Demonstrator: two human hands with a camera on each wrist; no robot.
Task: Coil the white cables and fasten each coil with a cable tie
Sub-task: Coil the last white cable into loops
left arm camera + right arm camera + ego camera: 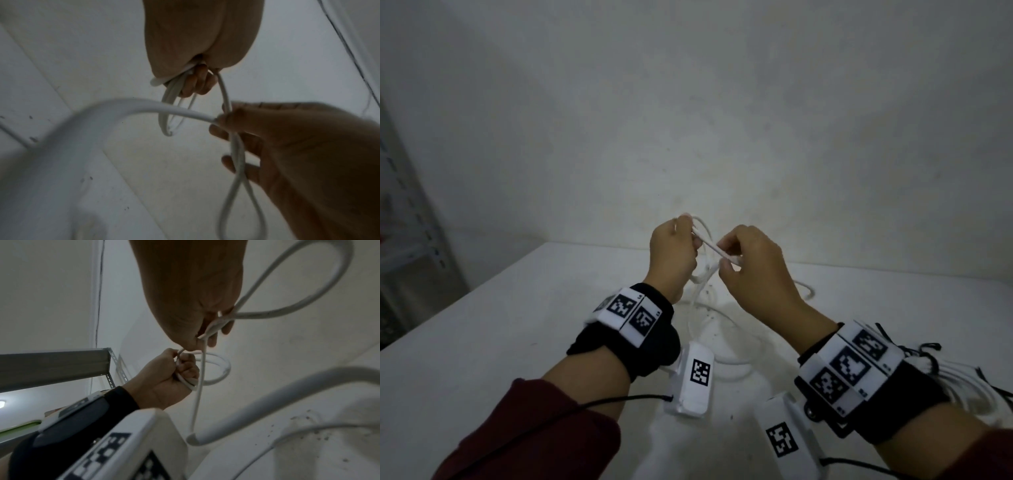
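Note:
Above the white table (517, 325) my left hand (686, 246) grips a small bundle of white cable loops (702, 226) in its fist. My right hand (727, 262) pinches the same cable's running strand (714, 248) just beside that fist. In the left wrist view the left hand (197, 84) curls round several loops (172, 97), and the right hand (224, 123) holds the strand (236, 149). The right wrist view shows the coil (218, 368) sticking out of the left hand (180, 369). The slack cable (726, 359) trails down onto the table.
At the table's right edge, behind my right wrist, lie white cable coils (969, 390) with black cable ties (928, 347). A metal shelf unit (410, 222) stands at the far left. A plain wall (722, 120) rises behind the table.

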